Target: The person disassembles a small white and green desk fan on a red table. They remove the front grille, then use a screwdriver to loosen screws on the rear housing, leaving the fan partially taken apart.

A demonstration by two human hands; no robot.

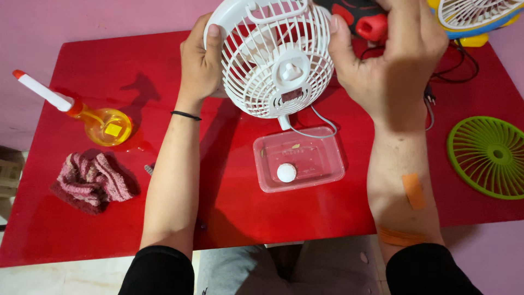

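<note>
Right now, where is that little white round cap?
In the head view, the white round cap lies inside the clear plastic tray on the red table, just below the white fan, between the person's forearms.

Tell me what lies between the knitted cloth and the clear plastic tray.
In the head view, the person's left forearm crosses the red table between the knitted cloth and the clear plastic tray.

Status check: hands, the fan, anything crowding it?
Left hand grips white fan cage rim. Right hand holds the opposite side plus red-handled tool. Clear tray sits directly below.
</note>
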